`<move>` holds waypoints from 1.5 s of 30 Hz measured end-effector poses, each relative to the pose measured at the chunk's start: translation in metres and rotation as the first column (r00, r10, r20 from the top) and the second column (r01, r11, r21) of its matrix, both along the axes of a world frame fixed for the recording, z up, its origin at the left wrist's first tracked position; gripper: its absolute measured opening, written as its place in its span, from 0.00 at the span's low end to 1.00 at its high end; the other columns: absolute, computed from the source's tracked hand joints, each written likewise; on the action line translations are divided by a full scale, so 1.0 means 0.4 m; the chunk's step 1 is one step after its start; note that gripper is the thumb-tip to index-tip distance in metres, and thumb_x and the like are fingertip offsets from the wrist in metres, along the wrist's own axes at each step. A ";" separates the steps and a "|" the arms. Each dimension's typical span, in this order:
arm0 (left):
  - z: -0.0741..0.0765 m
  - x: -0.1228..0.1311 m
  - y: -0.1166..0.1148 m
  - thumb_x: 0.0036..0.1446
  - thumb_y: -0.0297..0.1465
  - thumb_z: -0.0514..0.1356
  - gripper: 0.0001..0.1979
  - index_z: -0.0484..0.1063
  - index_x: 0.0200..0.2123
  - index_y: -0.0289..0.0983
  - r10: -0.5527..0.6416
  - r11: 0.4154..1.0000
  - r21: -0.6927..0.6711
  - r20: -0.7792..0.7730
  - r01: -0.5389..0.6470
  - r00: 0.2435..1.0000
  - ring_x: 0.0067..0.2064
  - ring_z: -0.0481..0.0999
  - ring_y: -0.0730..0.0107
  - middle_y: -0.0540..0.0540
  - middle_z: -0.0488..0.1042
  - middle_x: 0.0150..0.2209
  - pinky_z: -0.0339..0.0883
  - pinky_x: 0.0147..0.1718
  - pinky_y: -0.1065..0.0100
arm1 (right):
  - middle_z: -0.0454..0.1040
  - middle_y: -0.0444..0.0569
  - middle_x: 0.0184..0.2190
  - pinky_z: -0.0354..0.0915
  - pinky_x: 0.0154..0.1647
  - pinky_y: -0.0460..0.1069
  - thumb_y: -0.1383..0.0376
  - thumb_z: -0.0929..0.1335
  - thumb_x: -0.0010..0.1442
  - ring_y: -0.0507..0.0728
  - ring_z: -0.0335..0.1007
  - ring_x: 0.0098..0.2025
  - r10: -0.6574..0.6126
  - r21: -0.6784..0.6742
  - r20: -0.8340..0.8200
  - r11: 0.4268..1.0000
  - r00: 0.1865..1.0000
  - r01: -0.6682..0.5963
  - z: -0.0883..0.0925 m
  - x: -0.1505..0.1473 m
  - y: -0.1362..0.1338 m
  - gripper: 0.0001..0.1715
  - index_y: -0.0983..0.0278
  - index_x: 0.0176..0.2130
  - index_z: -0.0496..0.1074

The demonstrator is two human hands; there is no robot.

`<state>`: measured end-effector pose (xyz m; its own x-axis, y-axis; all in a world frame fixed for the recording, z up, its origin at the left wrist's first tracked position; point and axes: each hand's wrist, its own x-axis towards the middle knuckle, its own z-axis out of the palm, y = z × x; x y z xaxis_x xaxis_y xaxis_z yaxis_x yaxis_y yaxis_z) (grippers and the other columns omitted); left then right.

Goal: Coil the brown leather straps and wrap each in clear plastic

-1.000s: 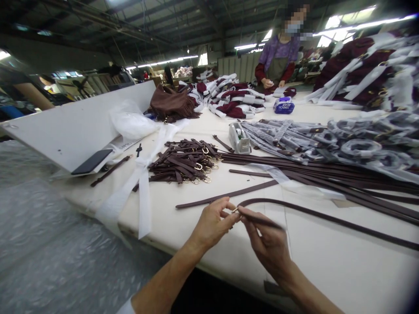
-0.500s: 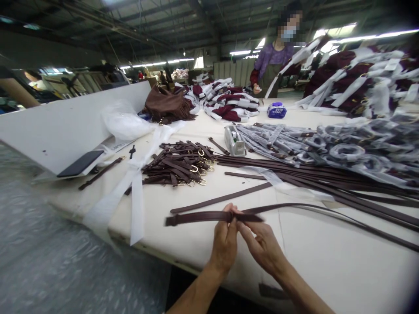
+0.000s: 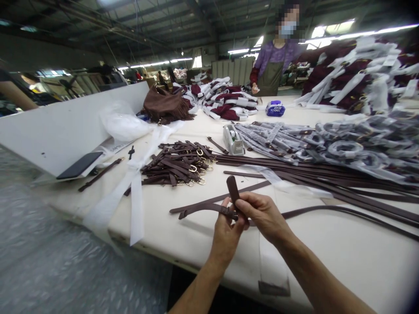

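My left hand (image 3: 225, 235) is closed on a short dark brown strap (image 3: 204, 206), whose free end points left above the white table. Close against it, my right hand (image 3: 262, 213) pinches the end of a long brown strap (image 3: 233, 189), its tip standing upright between the hands. The rest of a long strap (image 3: 327, 208) runs off to the right behind my right hand. The buckle area between my fingers is partly hidden. Just behind the hands another brown strap (image 3: 196, 204) lies flat on the table.
Behind are a pile of short straps with gold rings (image 3: 176, 163), a tape dispenser (image 3: 233, 140) and wrapped straps (image 3: 288, 139). Long straps (image 3: 310, 174) lie at right. White strips (image 3: 136, 213) hang over the front edge. A person (image 3: 273, 65) stands across the table (image 3: 321, 257).
The long strap's tip has swung from pointing right to upright. My right hand has turned and risen with it. The short strap now bends in an arch. The person's raised wrapped item is gone from view.
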<state>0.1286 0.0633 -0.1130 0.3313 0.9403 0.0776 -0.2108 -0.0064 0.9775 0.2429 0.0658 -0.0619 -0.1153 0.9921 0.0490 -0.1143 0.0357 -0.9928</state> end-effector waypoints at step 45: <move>0.008 -0.011 -0.049 0.61 0.28 0.45 0.11 0.65 0.39 0.35 0.275 0.935 0.336 -0.485 -0.114 0.830 0.34 0.74 0.64 0.42 0.74 0.32 0.65 0.35 0.66 | 0.62 0.38 0.15 0.42 0.11 0.40 0.50 0.68 0.52 0.43 0.46 0.12 0.025 -0.274 0.091 0.962 0.996 0.000 -0.044 0.014 -0.055 0.22 0.67 0.28 0.65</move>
<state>0.1241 0.0437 -0.1100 0.2106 0.9530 0.2179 0.3594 -0.2827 0.8893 0.2486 0.0439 -0.0795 -0.1189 0.9647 -0.2351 -0.0202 -0.2391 -0.9708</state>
